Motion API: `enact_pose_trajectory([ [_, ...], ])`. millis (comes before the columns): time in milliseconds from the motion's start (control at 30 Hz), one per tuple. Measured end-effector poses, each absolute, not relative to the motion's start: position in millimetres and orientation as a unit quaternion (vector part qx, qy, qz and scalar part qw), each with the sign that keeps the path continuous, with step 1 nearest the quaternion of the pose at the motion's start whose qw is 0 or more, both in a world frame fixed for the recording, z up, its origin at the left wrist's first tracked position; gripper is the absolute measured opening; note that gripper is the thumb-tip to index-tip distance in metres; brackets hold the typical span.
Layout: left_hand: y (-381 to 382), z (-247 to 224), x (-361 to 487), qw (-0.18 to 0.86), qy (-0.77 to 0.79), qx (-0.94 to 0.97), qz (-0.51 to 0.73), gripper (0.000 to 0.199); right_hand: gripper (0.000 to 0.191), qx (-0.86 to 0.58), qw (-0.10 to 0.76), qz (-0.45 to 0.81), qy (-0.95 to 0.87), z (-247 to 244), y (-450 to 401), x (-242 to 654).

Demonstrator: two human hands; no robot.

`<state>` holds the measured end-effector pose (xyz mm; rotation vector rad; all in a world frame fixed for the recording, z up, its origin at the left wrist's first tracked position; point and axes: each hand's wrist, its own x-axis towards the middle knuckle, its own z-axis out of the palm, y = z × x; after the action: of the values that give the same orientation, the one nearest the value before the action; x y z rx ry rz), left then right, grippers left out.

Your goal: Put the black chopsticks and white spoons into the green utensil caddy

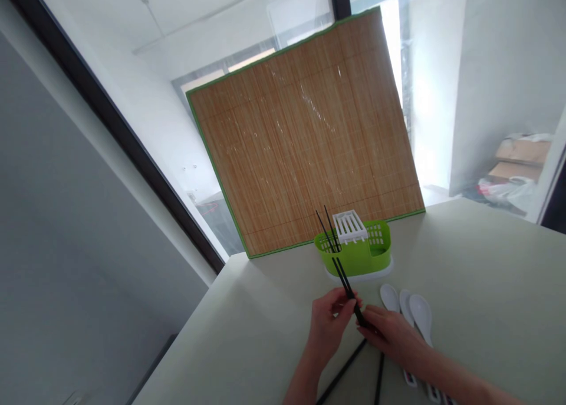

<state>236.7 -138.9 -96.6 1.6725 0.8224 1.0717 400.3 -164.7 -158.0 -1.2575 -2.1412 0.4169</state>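
Pale table (490, 269), upright bamboo mat (305, 145), green caddy (354, 262), three white spoons (421, 313), two loose black chopsticks (345, 368)

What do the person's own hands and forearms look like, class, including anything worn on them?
The left hand and right hand are ungloved. The left forearm and right forearm are bare where visible: no sleeve, watch or bracelet shows. Fingernail detail is too small to judge.

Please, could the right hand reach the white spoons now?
Probably yes: the right hand is close to the white spoons, with nothing blocking their bowls, but it may first need to release the black chopsticks.
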Motion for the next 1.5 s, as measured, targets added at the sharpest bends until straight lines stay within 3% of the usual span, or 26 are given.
enact_pose_trajectory([
  [200, -137.9, -104.1, 237.4, 0.473, 0.356, 0.699, 0.401, 0.023, 0.007, -0.47, 0.287, 0.168, -0.818, -159.8, -166.6, 402.0],
  [500, -146.5, -85.4, 242.1, 0.404, 0.364, 0.705, 0.454, 0.017, 0.013, -0.471, 0.273, 0.137, -0.828, -162.3, -169.1, 402.4],
  [600, -144.2, -70.7, 235.4, 0.38, 0.363, 0.707, 0.473, 0.016, 0.006, -0.466, 0.285, 0.144, -0.825, -157.1, -171.7, 404.3],
  [767, -116.5, -14.1, 210.5, 0.295, 0.358, 0.625, 0.627, 0.025, 0.043, -0.448, 0.302, 0.144, -0.829, -147.4, -176.2, 406.4],
  [967, -42.7, 25.9, 213.1, 0.198, 0.35, 0.6, 0.692, 0.035, 0.056, -0.408, 0.215, 0.152, -0.874, -142.7, -184.2, 398.3],
  [1233, 34.3, -4.6, 237.1, 0.146, 0.547, 0.633, 0.527, 0.033, 0.015, -0.418, 0.199, 0.133, -0.876, -142.5, -186.8, 394.8],
  [1500, 45.0, -29.1, 255.6, 0.18, 0.648, 0.625, 0.395, 0.026, 0.01, -0.406, 0.201, 0.115, -0.884, -150.6, -185.5, 395.3],
])
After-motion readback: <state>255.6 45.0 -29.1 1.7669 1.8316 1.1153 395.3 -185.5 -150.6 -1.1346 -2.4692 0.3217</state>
